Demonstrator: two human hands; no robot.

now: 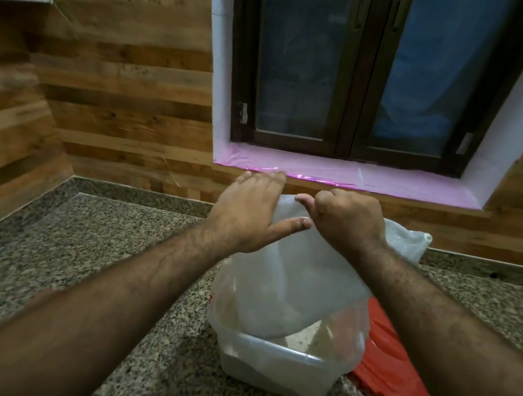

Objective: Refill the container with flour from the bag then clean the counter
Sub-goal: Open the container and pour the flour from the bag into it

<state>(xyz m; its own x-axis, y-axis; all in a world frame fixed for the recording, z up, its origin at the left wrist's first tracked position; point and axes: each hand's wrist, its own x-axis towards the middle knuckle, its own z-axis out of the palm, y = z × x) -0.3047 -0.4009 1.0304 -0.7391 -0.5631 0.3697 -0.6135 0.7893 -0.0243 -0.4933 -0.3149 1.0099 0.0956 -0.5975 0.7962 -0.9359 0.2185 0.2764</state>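
Note:
A translucent white plastic flour bag (288, 280) is held upended over a clear plastic container (273, 371) on the granite counter (106, 259). Its lower end hangs inside the container, where pale flour shows through the walls. My left hand (251, 210) lies flat against the raised top of the bag, fingers spread. My right hand (346, 218) is closed around the bag's top edge, pinching the plastic. Part of the bag's plastic drapes to the right behind my right wrist.
A red lid (391, 365) lies on the counter just right of the container. Wood-panelled walls meet the counter at the back and left. A dark-framed window (359, 69) with a pink-covered sill (359, 179) sits directly behind the hands.

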